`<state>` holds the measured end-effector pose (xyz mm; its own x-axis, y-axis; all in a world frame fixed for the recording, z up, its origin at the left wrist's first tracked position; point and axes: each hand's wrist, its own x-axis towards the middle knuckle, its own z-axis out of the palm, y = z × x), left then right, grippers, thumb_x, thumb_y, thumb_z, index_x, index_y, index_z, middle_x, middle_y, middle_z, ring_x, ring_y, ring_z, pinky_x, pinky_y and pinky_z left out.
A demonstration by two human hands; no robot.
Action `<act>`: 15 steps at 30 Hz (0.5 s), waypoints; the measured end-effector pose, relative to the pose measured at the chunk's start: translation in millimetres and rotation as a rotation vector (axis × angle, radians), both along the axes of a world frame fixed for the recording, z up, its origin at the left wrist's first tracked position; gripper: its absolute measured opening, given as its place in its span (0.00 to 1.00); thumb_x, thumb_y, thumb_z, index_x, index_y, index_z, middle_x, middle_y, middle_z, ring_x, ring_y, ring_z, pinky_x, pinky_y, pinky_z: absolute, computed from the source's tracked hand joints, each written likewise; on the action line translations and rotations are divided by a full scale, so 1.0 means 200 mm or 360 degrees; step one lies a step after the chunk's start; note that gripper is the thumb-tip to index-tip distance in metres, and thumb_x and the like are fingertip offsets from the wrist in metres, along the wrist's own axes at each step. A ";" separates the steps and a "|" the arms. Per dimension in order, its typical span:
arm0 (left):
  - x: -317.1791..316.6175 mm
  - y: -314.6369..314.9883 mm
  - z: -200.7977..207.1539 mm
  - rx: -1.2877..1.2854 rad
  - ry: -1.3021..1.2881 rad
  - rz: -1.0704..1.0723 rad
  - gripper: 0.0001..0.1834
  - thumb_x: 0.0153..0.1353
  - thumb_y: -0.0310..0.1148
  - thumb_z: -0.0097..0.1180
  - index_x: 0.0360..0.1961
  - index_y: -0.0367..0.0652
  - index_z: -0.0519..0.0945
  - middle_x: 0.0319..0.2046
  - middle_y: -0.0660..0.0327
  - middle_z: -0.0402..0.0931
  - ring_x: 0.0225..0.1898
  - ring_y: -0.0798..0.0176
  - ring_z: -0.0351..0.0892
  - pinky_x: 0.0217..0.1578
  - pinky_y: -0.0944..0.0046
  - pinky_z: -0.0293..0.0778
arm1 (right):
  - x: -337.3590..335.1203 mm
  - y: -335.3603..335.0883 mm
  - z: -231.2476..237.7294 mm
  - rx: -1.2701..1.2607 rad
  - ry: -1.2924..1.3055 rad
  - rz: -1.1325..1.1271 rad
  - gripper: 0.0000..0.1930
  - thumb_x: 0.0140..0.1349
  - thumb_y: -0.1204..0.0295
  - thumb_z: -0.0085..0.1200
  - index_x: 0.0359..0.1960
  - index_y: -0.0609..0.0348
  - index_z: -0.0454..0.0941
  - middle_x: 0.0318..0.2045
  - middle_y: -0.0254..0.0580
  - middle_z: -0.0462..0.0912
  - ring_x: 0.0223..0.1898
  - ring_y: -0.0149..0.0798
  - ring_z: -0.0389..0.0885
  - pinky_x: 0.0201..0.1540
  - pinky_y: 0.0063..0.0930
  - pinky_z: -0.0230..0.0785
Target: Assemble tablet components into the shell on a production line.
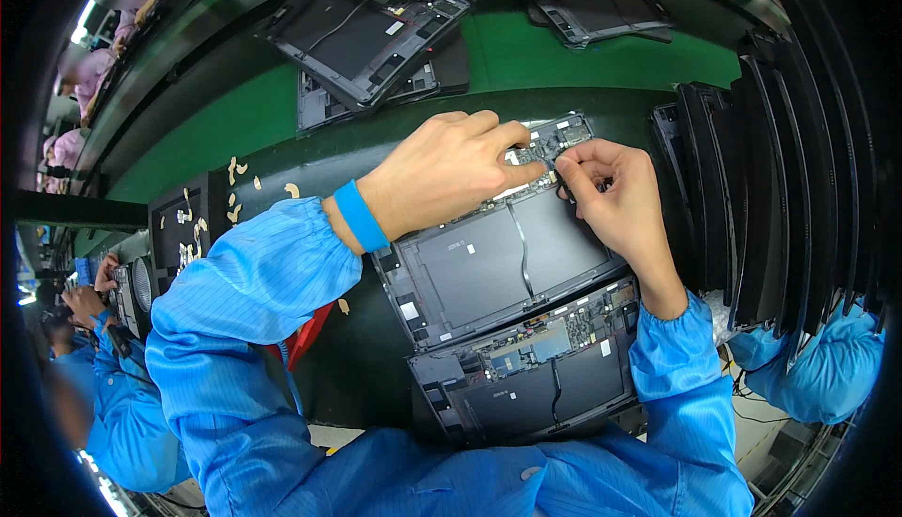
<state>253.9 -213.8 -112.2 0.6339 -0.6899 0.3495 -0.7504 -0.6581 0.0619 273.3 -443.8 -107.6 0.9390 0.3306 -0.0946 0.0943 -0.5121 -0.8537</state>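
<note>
Left hand [451, 160] has its fingers parted over a flat dark-grey laptop base [470, 263]; right hand [620, 193] is pinching there, can't tell what. A second open grey base [507, 400] hugs the near edge, upright black panels [738, 207] hem the right, glossy dark-green counter [321, 160] stretches left. Pink-clad people [92, 71] beyond.

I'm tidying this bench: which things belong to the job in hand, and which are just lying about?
Job in hand, it seems:
left hand and right hand
opened device under both hands
nearer opened device, likely the same work
similar devices stacked behind

Apparently just lying about:
scattered pale pieces
red object, partly hidden by left sleeve
</note>
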 end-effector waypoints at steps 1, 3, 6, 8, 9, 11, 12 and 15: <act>0.00 0.00 0.00 -0.0001 -0.0002 0.0004 0.18 0.58 0.25 0.60 0.47 0.57 0.87 0.42 0.65 0.78 0.35 0.65 0.78 0.35 0.63 0.79 | 0.00 0.00 -0.01 0.0002 -0.0009 0.0006 0.08 0.65 0.74 0.59 0.34 0.69 0.85 0.20 0.43 0.86 0.22 0.28 0.85 0.25 0.23 0.74; 0.00 -0.01 0.00 0.0005 0.0003 0.0003 0.18 0.58 0.25 0.60 0.48 0.58 0.86 0.42 0.66 0.77 0.35 0.65 0.77 0.36 0.63 0.79 | 0.01 -0.01 -0.01 0.0007 -0.0017 0.0011 0.08 0.65 0.74 0.59 0.34 0.69 0.85 0.20 0.43 0.86 0.22 0.29 0.85 0.25 0.23 0.74; 0.00 0.00 0.00 0.0033 0.0020 0.0007 0.19 0.58 0.26 0.60 0.49 0.59 0.86 0.43 0.67 0.77 0.37 0.66 0.77 0.36 0.63 0.79 | 0.00 0.00 0.00 0.0006 0.0007 0.0021 0.08 0.64 0.74 0.59 0.34 0.69 0.85 0.20 0.43 0.86 0.22 0.29 0.85 0.25 0.24 0.74; 0.01 0.00 0.00 0.0056 0.0036 0.0010 0.19 0.57 0.27 0.60 0.49 0.60 0.86 0.43 0.67 0.76 0.37 0.66 0.77 0.36 0.64 0.78 | 0.00 0.00 -0.01 0.0001 0.0017 0.0012 0.08 0.64 0.74 0.59 0.34 0.69 0.85 0.20 0.43 0.86 0.22 0.30 0.85 0.26 0.24 0.74; 0.01 -0.01 0.00 0.0079 0.0048 0.0007 0.20 0.57 0.28 0.60 0.50 0.61 0.85 0.44 0.67 0.76 0.38 0.66 0.77 0.36 0.64 0.78 | 0.01 0.00 -0.01 0.0001 0.0022 0.0009 0.08 0.64 0.74 0.59 0.34 0.69 0.85 0.20 0.43 0.86 0.22 0.30 0.85 0.26 0.24 0.74; 0.01 -0.01 0.00 0.0111 0.0063 0.0008 0.21 0.56 0.29 0.60 0.51 0.62 0.85 0.44 0.68 0.76 0.39 0.67 0.77 0.37 0.64 0.78 | 0.01 0.00 -0.02 0.0001 -0.0015 0.0022 0.08 0.64 0.75 0.59 0.33 0.69 0.85 0.20 0.43 0.86 0.22 0.31 0.85 0.25 0.25 0.74; 0.01 -0.02 0.00 0.0122 0.0031 0.0031 0.21 0.56 0.29 0.60 0.51 0.63 0.85 0.44 0.68 0.76 0.39 0.67 0.77 0.37 0.65 0.78 | 0.01 0.00 -0.02 0.0010 -0.0012 0.0028 0.08 0.64 0.75 0.59 0.33 0.69 0.85 0.20 0.43 0.86 0.22 0.31 0.85 0.25 0.25 0.74; 0.01 -0.04 0.00 0.0165 0.0044 0.0064 0.22 0.56 0.30 0.59 0.53 0.63 0.84 0.45 0.68 0.76 0.41 0.66 0.78 0.37 0.65 0.78 | 0.03 -0.02 -0.03 0.0033 -0.0023 0.0054 0.08 0.65 0.74 0.59 0.33 0.70 0.84 0.19 0.43 0.85 0.20 0.32 0.84 0.24 0.26 0.73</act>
<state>255.1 -222.3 -111.6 0.6703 -0.6953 0.2594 -0.7221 -0.6917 0.0122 278.3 -448.5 -114.5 0.9284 0.3641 -0.0738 0.1239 -0.4907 -0.8625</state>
